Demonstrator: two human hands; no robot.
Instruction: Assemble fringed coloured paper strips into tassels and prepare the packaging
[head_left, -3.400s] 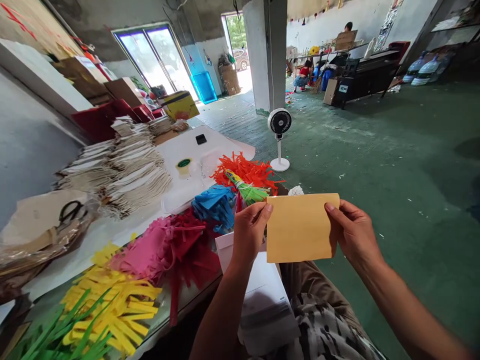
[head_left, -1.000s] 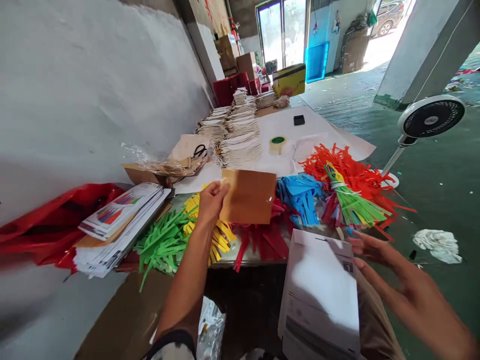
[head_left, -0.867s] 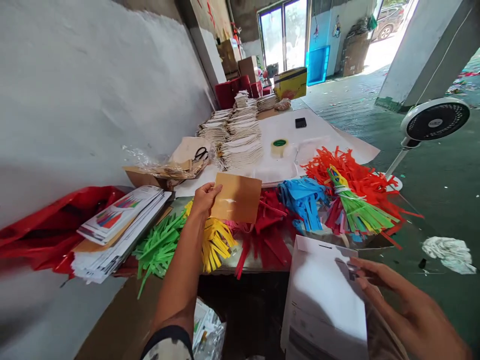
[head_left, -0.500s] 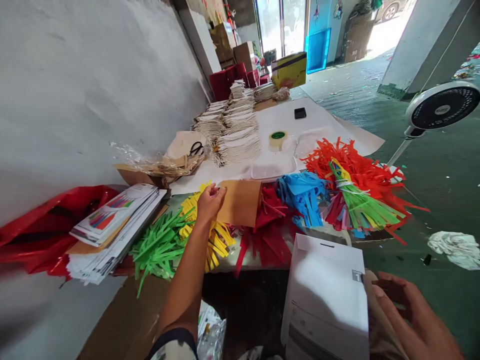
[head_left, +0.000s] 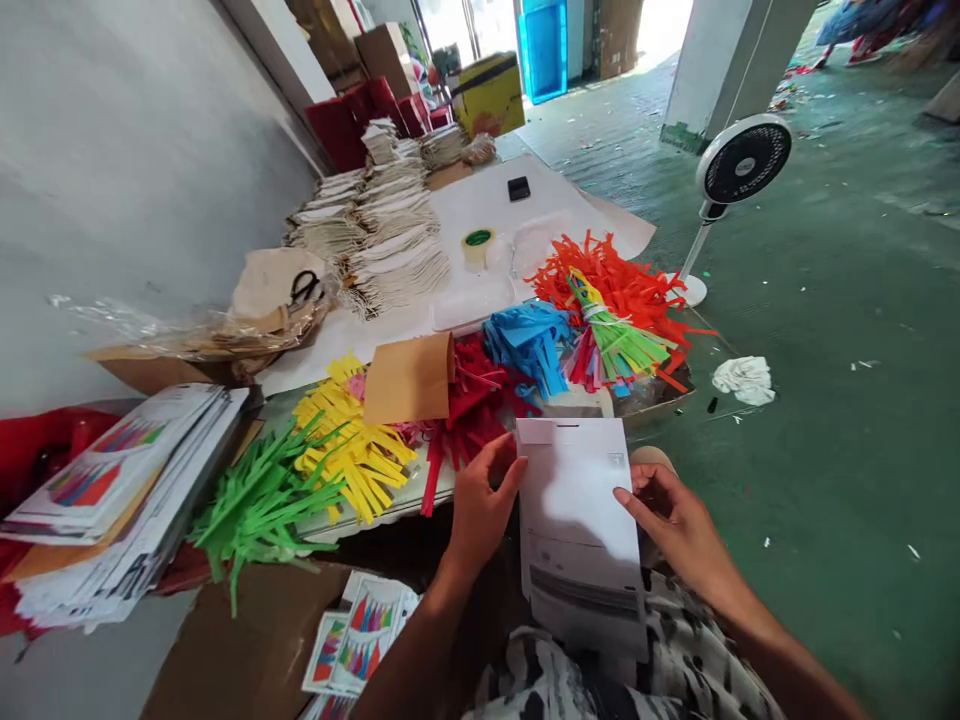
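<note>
Print [head_left: 589, 592] on white packet [head_left: 571, 510] between left hand [head_left: 481, 500] and right hand [head_left: 676, 512] illegible

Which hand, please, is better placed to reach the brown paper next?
Probably the left hand: it is nearer the brown paper, while the right hand is at the right edge of the white package.

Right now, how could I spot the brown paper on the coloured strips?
Start at the table along the grey wall. On its near edge, find the yellow strips and dark red strips; the brown paper lies over both. Unlike its fringed neighbours, it is a plain rectangle.
</note>
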